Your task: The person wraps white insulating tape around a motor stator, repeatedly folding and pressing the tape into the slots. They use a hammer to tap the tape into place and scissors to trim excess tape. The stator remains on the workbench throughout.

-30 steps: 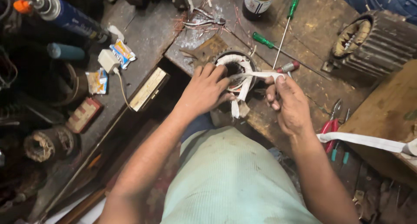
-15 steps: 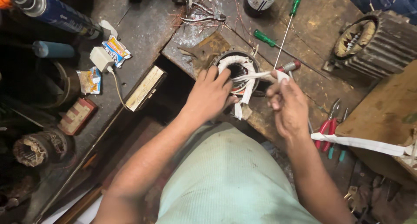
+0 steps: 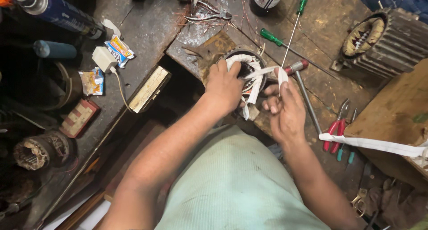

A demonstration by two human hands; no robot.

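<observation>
Your right hand (image 3: 285,111) pinches the white tape (image 3: 267,71) at centre frame while your left hand (image 3: 225,85) clamps the small stator (image 3: 245,65) just above it; pull unevenly and the tape could slack or snag the copper windings, or your wrist could knock the red-handled screwdriver (image 3: 296,67) alongside. Against a second ago, both hands sit a touch higher in frame and the tape is drawn tighter.

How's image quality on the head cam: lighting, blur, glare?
Head view: light falls on the centre, where the left hand and right hand work white cloth tape on the small round motor stator, all sharp; the left edge sinks into deep shadow; mild sheen on the blue spray can; wide-angle bending at the corners.
</observation>
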